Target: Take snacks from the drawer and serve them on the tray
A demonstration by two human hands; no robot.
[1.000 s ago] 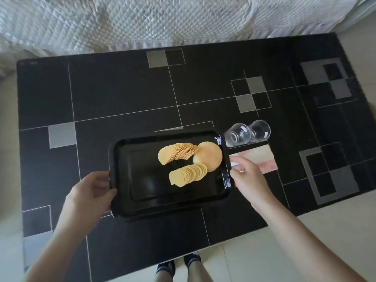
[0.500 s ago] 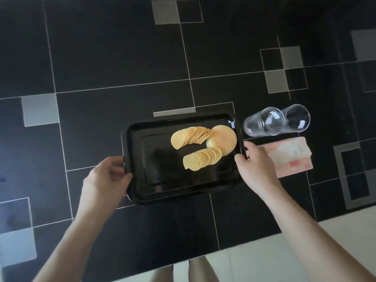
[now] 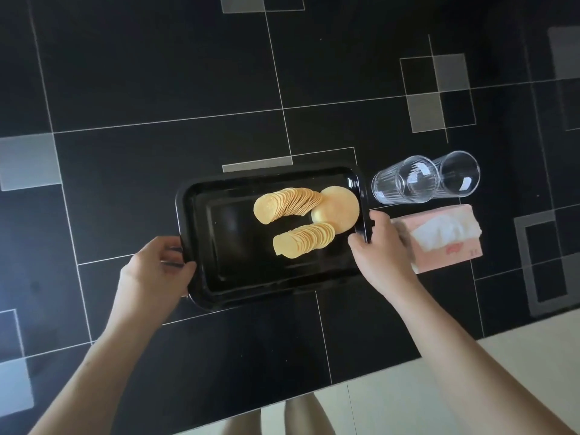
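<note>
Tray [image 3: 219, 277] flat on surface [image 3: 157, 89], long axis left-right, between the hands; left hand [image 3: 153, 271] clamped on left end, right hand [image 3: 379, 255] on right. Chips [image 3: 292, 202] toward right end.

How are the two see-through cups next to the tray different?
The ribbed clear glass stands nearer the black tray; the smooth clear glass stands farther right. The ribbed one has lined walls, the smooth one plain walls with a small white label. Both are empty, clear and side by side above the pink tissue box.
</note>
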